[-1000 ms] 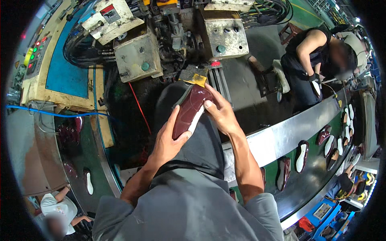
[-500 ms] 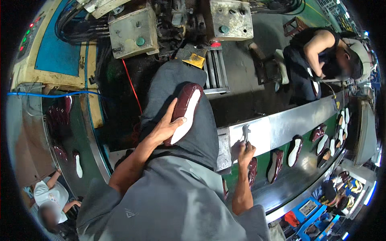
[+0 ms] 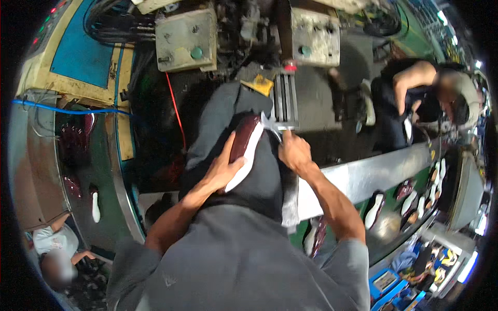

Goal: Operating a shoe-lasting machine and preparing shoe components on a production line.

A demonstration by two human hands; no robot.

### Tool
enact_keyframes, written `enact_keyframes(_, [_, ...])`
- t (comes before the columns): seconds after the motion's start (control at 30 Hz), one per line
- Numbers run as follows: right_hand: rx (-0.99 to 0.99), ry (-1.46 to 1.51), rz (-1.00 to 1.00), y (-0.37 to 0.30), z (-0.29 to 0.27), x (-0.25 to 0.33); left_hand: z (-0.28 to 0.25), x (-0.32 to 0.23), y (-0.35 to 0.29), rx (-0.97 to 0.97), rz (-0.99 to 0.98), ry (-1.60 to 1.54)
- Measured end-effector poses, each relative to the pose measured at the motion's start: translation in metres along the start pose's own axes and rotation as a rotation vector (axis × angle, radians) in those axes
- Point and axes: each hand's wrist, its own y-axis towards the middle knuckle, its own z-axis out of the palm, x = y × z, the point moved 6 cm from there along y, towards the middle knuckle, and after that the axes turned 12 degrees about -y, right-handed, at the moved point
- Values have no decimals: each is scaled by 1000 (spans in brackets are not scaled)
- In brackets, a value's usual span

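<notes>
My left hand (image 3: 222, 172) is wrapped round the lower part of a glossy dark red shoe (image 3: 241, 141), which rests against my thigh. The shoe's white bottom (image 3: 249, 158) is turned to the right, with my thumb pressed on it. My right hand (image 3: 295, 153) is closed on a pair of metal pincers (image 3: 270, 123). Their jaws are at the upper end of the shoe, by the edge of its white bottom; whether they grip the edge I cannot tell. My right palm hides most of the handles.
Right of my legs runs a metal ledge (image 3: 358, 179) beside a conveyor carrying several shoes (image 3: 374, 211). Another conveyor (image 3: 111, 207) runs at the left. Machine boxes (image 3: 187, 44) with green buttons stand ahead. One co-worker (image 3: 415, 88) sits at the right, another (image 3: 57, 249) at the lower left.
My right hand has lifted the pincers off the metal ledge and brought them left and forward to the shoe's upper end. My left hand still holds the shoe. The view has shifted slightly.
</notes>
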Motion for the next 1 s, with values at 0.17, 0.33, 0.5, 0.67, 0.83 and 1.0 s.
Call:
enact_keyframes(0.17, [-557, 251, -91, 13, -144, 37, -2, -12, -1, 40, -44, -134])
enact_keyframes(0.33, [87, -91, -97, 15, 3, 17, -8, 1, -6, 52, 17, -180])
enact_keyframes(0.5, [-583, 394, -39, 23, -143, 57, -14, 3, 2, 81, -46, -316])
enact_keyframes(0.67, [-1, -114, -70, 21, -12, 30, -12, 16, -5, 95, -100, -452])
enact_keyframes(0.83, [-527, 449, 8, 21, -93, 49, -14, 9, -4, 147, -207, -683])
enact_keyframes(1.0, [4, -83, -82, 18, -30, 18, -31, 8, 15, 94, -136, -588])
